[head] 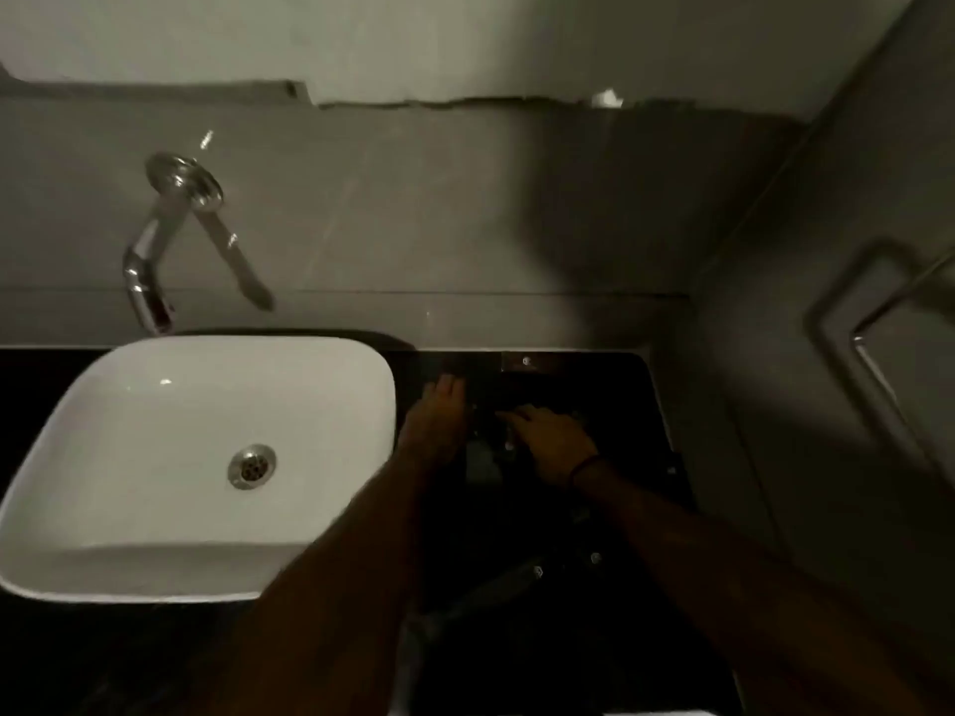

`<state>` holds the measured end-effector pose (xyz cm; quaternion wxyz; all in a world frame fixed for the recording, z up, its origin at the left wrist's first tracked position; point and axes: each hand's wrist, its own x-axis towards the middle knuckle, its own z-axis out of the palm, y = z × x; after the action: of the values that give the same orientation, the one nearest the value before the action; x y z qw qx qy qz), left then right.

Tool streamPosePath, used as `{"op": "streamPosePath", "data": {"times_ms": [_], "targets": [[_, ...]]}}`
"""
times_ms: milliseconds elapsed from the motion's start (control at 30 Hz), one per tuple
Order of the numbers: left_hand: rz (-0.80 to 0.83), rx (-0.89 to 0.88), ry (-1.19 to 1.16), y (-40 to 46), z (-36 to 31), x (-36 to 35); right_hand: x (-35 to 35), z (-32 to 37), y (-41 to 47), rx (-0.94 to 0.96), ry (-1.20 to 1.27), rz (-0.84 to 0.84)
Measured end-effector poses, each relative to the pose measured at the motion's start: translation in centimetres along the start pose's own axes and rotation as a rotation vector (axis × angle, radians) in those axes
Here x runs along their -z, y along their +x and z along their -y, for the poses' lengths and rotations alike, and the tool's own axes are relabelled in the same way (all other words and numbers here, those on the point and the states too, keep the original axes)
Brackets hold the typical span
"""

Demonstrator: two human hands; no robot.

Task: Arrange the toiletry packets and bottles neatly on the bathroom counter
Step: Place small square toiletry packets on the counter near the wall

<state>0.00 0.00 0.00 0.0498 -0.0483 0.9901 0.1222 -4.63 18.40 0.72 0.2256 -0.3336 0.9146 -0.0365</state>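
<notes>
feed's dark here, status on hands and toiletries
Left hand and right hand over dark counter, grips unclear. Toiletries too dim to identify. Sink alongside, nothing blocking.

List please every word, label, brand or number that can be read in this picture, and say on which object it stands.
None can be read.
Small plate at the back edge of the dark counter: only a bright dot shows, no letters legible.
Dark items under the left hand and right hand: too dark and blurred to read any label.
White basin and chrome faucet: no marking visible.
</notes>
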Motion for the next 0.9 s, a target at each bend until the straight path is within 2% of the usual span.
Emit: {"op": "streamPosePath", "data": {"times_ms": [67,133,233,333,500,800,900], "targets": [[0.149,0.029,-0.057,1.0,0.3,-2.2,-1.4,-0.7,1.8,-0.003,-0.035,0.114],[0.205,0.050,-0.049,1.3,0.8,-3.9,-2.2,-1.3,2.7,-0.007,-0.052,0.179],[0.195,0.074,-0.030,2.2,1.0,-5.3,-2.3,-2.5,4.4,-0.023,0.045,0.112],[0.205,0.083,-0.032,3.4,0.9,-5.3,-1.6,-3.6,5.5,-0.119,0.128,0.048],[0.261,0.107,-0.065,4.3,1.2,-5.4,-1.9,-4.3,6.9,-0.181,0.186,0.033],[0.274,0.125,-0.028,4.6,1.1,-5.6,-2.8,-4.6,7.1,-0.215,0.209,0.020],[0.126,0.129,0.021,3.7,0.3,-5.1,-2.9,-5.1,5.6,-0.220,0.210,-0.052]]}}
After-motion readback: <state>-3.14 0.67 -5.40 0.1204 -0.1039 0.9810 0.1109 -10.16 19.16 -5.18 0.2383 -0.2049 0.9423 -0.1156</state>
